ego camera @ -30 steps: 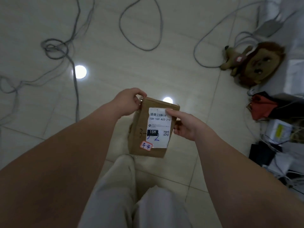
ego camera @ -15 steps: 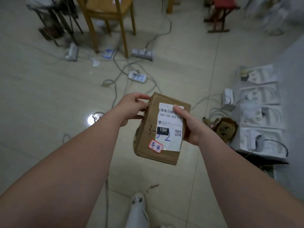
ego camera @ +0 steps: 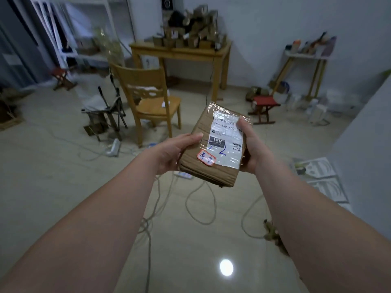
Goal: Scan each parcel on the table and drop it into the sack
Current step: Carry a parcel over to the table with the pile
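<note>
Parcel (ego camera: pixel 220 144) stays gripped between left hand (ego camera: pixel 175 151) and right hand (ego camera: pixel 251 149), view now raised toward the parcel-heaped table (ego camera: pixel 182 53).

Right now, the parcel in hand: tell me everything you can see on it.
The parcel is a small flat brown cardboard box under glossy clear tape, held in the air, labelled face toward the camera. A white label covers its right half: barcode, printed code, black 15H block, QR code, blue pen marks. A red-edged sticker sits at the label's lower left. The left hand grips its left side, the right hand its right side, thumb on the label.
</note>
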Action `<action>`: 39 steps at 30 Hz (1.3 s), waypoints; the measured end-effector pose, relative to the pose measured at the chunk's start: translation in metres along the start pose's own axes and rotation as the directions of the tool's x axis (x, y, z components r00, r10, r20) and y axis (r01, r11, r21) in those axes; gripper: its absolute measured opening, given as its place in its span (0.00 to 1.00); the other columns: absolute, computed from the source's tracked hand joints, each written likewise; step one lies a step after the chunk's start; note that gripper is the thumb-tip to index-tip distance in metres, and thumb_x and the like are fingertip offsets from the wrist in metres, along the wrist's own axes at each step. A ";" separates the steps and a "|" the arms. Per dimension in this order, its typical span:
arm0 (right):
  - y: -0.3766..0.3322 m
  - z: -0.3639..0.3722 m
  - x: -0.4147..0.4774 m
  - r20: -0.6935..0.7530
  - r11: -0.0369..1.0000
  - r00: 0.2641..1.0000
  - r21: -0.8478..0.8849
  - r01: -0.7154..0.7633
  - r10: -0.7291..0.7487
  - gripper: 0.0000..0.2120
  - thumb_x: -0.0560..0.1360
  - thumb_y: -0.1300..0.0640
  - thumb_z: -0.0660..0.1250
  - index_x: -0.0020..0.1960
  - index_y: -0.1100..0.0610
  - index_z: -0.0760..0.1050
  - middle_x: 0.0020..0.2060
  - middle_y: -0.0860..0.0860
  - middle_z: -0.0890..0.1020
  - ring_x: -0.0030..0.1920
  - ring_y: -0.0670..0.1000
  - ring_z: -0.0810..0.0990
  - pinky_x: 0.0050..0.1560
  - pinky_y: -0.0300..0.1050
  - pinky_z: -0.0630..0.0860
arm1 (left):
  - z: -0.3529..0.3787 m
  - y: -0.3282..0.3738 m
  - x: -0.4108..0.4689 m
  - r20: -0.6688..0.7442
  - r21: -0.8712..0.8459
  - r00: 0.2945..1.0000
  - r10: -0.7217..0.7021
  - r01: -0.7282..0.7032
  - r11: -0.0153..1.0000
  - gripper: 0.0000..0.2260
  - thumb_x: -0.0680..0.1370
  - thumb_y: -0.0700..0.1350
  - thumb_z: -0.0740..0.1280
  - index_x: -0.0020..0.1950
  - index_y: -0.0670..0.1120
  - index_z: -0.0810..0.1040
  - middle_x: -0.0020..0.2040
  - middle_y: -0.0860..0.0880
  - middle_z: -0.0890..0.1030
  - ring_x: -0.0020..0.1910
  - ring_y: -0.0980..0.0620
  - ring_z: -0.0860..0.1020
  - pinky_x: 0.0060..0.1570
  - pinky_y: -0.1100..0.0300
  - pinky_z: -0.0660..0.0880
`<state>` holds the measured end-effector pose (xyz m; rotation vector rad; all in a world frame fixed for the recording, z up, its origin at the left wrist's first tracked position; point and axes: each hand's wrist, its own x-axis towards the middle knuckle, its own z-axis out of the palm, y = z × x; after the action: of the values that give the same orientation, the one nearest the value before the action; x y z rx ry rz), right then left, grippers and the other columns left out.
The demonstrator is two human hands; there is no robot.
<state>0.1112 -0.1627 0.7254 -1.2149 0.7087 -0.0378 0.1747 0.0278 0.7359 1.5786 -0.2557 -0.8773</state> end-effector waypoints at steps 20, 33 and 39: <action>-0.128 0.011 0.112 0.304 0.983 0.951 -0.151 0.106 -0.055 0.21 0.69 0.38 0.72 0.49 0.55 0.78 0.38 0.52 0.81 0.41 0.53 0.79 0.49 0.49 0.77 | -0.013 0.109 0.123 -0.276 -0.391 0.961 0.001 -0.113 0.914 0.16 0.77 0.57 0.65 0.52 0.47 0.82 0.41 0.45 0.85 0.35 0.47 0.84 0.35 0.55 0.80; -0.250 -0.070 0.266 0.167 0.998 0.986 -0.063 0.027 -0.016 0.26 0.71 0.34 0.67 0.55 0.56 0.78 0.42 0.53 0.78 0.40 0.51 0.76 0.37 0.42 0.75 | 0.030 0.193 0.313 -0.321 -0.330 0.946 -0.052 -0.060 0.942 0.20 0.72 0.57 0.72 0.57 0.46 0.78 0.57 0.39 0.81 0.55 0.40 0.79 0.47 0.47 0.79; -0.276 -0.091 0.328 0.114 0.989 0.983 0.047 0.139 -0.144 0.14 0.81 0.57 0.60 0.66 0.56 0.71 0.46 0.55 0.78 0.39 0.51 0.75 0.36 0.41 0.73 | 0.028 0.214 0.372 -0.216 -0.526 0.972 -0.094 -0.034 0.850 0.17 0.74 0.55 0.67 0.58 0.46 0.78 0.51 0.39 0.81 0.48 0.41 0.79 0.47 0.50 0.78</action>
<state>0.4157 -0.4710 0.7916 -1.2179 0.5162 -0.0969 0.4785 -0.2716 0.7914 1.1508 0.1750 -0.6972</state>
